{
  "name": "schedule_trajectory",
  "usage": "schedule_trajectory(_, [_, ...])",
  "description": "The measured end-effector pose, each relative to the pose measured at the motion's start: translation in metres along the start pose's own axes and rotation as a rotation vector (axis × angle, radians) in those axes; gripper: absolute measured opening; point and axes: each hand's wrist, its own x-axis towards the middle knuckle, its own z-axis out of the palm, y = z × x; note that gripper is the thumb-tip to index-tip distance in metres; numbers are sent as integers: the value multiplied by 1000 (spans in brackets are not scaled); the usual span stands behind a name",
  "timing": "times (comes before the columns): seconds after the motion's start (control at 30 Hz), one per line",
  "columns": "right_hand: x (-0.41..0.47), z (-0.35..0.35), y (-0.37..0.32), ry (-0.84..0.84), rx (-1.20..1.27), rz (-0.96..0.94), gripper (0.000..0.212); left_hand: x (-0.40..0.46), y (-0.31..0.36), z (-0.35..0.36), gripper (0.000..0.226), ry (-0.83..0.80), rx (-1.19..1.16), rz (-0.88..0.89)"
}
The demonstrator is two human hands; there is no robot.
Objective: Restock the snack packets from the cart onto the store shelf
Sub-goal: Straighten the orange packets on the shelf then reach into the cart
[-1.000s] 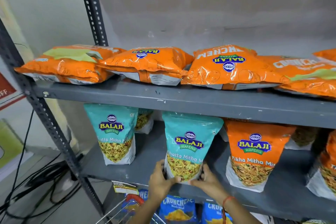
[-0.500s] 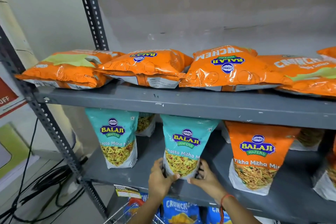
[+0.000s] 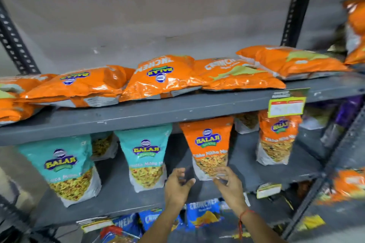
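On the middle shelf (image 3: 118,199) an orange Tikha Mitha Mix packet (image 3: 209,144) stands upright. My right hand (image 3: 230,183) grips its lower right corner. My left hand (image 3: 177,183) hovers with fingers spread just left of the packet's base, apart from it. Two teal Khatta Mitha Mix packets (image 3: 146,156) (image 3: 65,165) stand to the left, untouched. Blue Crunchex packets (image 3: 203,211) lie below my wrists in the cart, whose red handle (image 3: 110,230) shows at the bottom edge.
Orange Crunchex packets (image 3: 164,75) lie flat along the upper shelf (image 3: 158,112). A second orange mix packet (image 3: 278,138) stands to the right under a price tag (image 3: 286,104). More packets stand behind the front row. Black slotted uprights (image 3: 296,6) frame the rack.
Both hands have let go of the middle teal packet and moved right to the orange packet. My view has swung right, and the frame is blurred by motion.
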Motion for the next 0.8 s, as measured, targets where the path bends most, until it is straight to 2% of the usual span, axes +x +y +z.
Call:
schedule_trajectory(0.1, [24,-31,21,73,33,82,46,9,-12,42,63,-97,10,-99])
schedule_trajectory(0.23, [42,-32,41,-40,-12,196,73,19,-26,59,81,-107,-9,-216])
schedule_trajectory(0.33, [71,-37,54,-149,-76,170,76,36,-28,76,65,-35,-50,-244])
schedule_trajectory(0.4, [86,-40,58,-244,-161,121,65,43,-28,82,56,-6,-58,-252])
schedule_trajectory(0.47, [97,-41,60,-315,-201,70,53,46,-31,87,53,17,-59,-249])
schedule_trajectory(0.6, [106,-45,64,-342,-185,31,45,48,-33,91,53,33,-57,-237])
schedule_trajectory(0.67, [104,-47,64,-356,-168,25,50,45,-29,91,53,32,-37,-224])
schedule_trajectory(0.8, [92,-57,61,-310,-106,77,79,24,-15,92,39,155,0,-230])
